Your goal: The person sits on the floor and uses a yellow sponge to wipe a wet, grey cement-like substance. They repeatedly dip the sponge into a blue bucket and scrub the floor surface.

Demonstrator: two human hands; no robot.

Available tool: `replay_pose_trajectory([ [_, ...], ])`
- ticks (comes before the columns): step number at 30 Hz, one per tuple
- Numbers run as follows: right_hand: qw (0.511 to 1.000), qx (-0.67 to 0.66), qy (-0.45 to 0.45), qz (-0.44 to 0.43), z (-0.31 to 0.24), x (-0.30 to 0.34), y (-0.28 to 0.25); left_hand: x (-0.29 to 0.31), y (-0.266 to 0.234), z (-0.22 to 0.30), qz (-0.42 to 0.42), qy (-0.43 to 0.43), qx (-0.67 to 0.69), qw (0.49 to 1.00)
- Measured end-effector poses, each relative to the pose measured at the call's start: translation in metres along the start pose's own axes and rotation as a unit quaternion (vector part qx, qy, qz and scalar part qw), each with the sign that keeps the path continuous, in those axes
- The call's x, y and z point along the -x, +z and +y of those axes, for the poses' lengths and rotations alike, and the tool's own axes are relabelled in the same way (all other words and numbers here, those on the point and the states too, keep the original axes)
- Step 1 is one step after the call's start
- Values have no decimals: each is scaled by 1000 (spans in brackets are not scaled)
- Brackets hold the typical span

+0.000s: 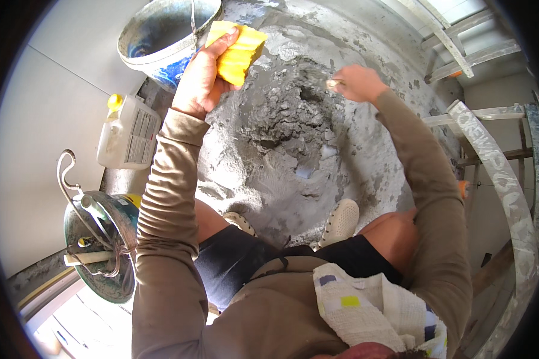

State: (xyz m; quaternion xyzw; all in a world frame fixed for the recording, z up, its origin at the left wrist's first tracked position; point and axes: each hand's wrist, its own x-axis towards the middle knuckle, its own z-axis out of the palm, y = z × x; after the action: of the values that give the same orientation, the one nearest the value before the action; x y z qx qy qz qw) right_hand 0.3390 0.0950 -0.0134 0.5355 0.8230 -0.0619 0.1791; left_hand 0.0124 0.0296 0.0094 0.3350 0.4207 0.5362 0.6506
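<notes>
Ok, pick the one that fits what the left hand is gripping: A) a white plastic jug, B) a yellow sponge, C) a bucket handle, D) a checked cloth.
B: the left hand is closed around a yellow sponge, held above the grey mortar pile, with the bucket just behind it.

Upper left: bucket (161,36) and white jug (129,133) crowd the wall. Centre: mortar heap (287,113) blocks. Right: ladder (497,167). Lower centre floor between 2 shoes open.
</notes>
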Motion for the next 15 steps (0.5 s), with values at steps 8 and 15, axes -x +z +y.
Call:
replay_pose_trajectory([
  [8,997,56,-44,2,-59,-44,85,-4,9,-15,-12,-26,-2,1000],
  [15,995,38,-90,-5,-26,46,49,-7,-1,-10,11,-17,-10,1000],
])
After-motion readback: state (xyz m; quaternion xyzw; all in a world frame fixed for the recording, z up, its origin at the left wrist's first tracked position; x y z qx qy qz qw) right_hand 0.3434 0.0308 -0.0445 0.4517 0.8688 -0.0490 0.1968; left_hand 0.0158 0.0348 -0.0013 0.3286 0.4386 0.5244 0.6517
